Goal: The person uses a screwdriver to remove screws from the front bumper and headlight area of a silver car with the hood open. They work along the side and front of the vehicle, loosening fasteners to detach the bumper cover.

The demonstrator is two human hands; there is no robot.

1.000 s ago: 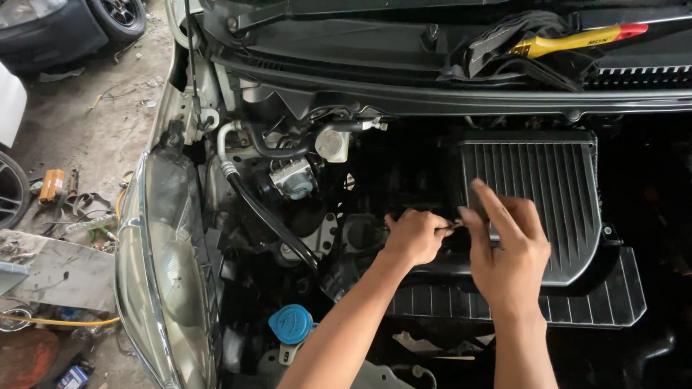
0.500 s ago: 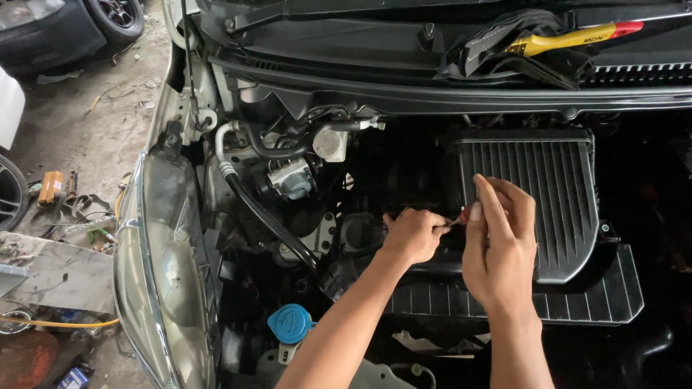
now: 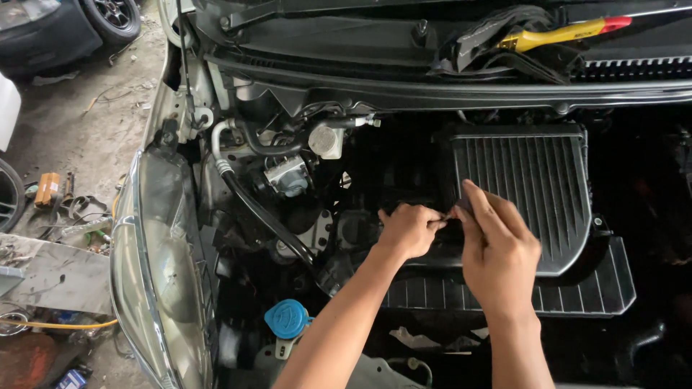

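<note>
Both hands meet at the front-left corner of the black ribbed plastic air-filter box (image 3: 526, 191). Left hand (image 3: 408, 229) is curled into a loose fist, fingertips pinched on a small dark clip or fastener (image 3: 448, 216) at the box edge; what it is exactly cannot be told. Right hand (image 3: 497, 248) has fingers extended and pressed together, tips touching the same small part. Box lid otherwise unobstructed; open room to the right of the box and in front of it over the ribbed lower black tray (image 3: 598, 288). Left of the box: black rubber hose (image 3: 263, 212), blue round reservoir cap (image 3: 287, 318) nearer the front. Versus half a second ago: hands at the same corner, right fingers slightly lower, nothing detached.
</note>
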